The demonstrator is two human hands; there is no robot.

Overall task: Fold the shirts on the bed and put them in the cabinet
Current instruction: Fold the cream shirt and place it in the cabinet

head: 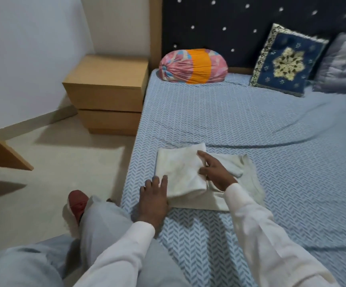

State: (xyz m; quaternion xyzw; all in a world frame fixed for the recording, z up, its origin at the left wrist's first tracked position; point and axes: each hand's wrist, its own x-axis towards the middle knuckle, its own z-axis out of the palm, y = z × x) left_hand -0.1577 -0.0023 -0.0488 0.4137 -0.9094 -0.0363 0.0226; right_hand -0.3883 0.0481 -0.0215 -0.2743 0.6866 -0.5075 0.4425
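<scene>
Shirt (pixel 180 168) lay half-folded on the bed (pixel 250 125) at lower centre, left hand (pixel 153 195) spread flat on it, right hand (pixel 215 172) touching its fold, grip unclear.

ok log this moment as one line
step: folding | shirt: white, partly folded, on bed | left hand: rests on its near left edge | right hand: on the fold's right edge, grip unclear

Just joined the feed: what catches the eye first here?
A partly folded white shirt lies near the bed's left edge, with the left hand touching its near corner and the right hand on the folded flap. Behind, a pink and orange bolster and a blue cushion sit by the dark headboard.
</scene>
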